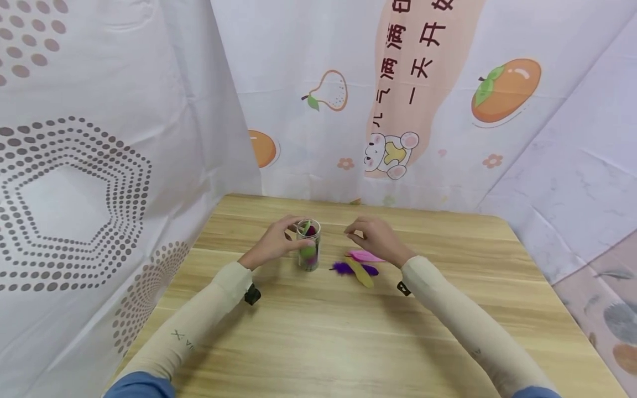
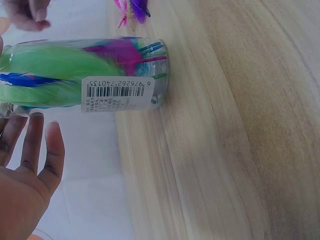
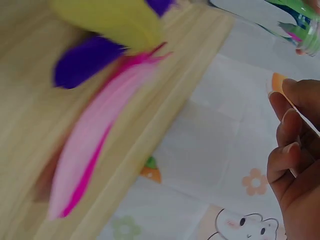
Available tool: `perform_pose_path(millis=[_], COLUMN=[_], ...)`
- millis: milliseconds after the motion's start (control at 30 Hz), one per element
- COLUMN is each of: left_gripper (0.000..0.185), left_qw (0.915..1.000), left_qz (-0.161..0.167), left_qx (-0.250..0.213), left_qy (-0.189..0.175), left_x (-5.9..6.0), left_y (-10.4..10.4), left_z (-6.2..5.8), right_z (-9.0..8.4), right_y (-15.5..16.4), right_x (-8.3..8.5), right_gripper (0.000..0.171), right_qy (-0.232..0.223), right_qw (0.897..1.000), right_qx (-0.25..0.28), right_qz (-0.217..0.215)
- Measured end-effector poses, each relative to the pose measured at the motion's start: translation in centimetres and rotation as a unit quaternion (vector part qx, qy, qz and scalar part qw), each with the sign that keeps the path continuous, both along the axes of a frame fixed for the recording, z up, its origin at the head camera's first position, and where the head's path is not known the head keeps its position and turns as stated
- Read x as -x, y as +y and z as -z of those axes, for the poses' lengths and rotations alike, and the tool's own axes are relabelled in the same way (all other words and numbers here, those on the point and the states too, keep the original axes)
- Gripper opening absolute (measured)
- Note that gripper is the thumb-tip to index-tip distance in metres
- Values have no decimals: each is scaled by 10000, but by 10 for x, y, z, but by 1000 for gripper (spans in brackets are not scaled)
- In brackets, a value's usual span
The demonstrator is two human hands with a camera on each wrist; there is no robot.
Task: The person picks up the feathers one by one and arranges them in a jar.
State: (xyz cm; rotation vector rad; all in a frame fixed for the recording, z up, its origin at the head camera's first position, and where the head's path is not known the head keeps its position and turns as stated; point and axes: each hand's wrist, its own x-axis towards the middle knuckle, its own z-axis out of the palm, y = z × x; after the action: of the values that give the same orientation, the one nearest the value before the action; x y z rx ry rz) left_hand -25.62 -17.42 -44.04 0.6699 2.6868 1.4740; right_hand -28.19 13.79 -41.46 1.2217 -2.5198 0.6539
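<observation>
A clear glass jar [image 1: 302, 255] stands upright on the wooden table, filled with colored feathers. Green, purple and blue feathers [image 2: 60, 62] press against the glass in the left wrist view, where a barcode label [image 2: 119, 94] shows. My left hand [image 1: 272, 243] holds the jar near its rim, thumb in front and fingers behind. To the right of the jar, my right hand [image 1: 375, 239] hovers with loosely curled fingers and nothing visible in it. Below it on the table lie a pink feather [image 3: 100, 135], a yellow feather [image 3: 115, 22] and a dark purple feather [image 3: 87, 62], overlapping.
The wooden table [image 1: 318, 331] reaches back to a printed white cloth [image 1: 298, 50] hanging behind it. Another patterned cloth [image 1: 64, 204] hangs along the left side. Marble-patterned sheeting [image 1: 572, 166] covers the right side.
</observation>
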Motion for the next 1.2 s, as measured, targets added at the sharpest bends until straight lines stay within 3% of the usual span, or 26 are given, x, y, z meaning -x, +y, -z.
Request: perform_pose_path(millis=[467, 833, 1067, 1200], left_gripper=[69, 69, 69, 70], left_qw=[10000, 10000, 10000, 10000], left_qz=[-17, 2, 15, -15], left_qx=[-14, -60, -66, -78], left_qy=[-69, 13, 5, 13], left_x=[-4, -2, -1, -3], left_y=[0, 0, 1, 1], left_z=[-2, -3, -3, -3], right_z=[37, 51, 58, 65], right_y=[32, 45, 43, 42], right_x=[-23, -36, -45, -47], right_gripper=[10, 6, 11, 20], right_qy=[-417, -415, -778, -713], right_qw=[9977, 9966, 9918, 9902], right_qx=[-460, -561, -718, -849], right_qz=[253, 439, 711, 854])
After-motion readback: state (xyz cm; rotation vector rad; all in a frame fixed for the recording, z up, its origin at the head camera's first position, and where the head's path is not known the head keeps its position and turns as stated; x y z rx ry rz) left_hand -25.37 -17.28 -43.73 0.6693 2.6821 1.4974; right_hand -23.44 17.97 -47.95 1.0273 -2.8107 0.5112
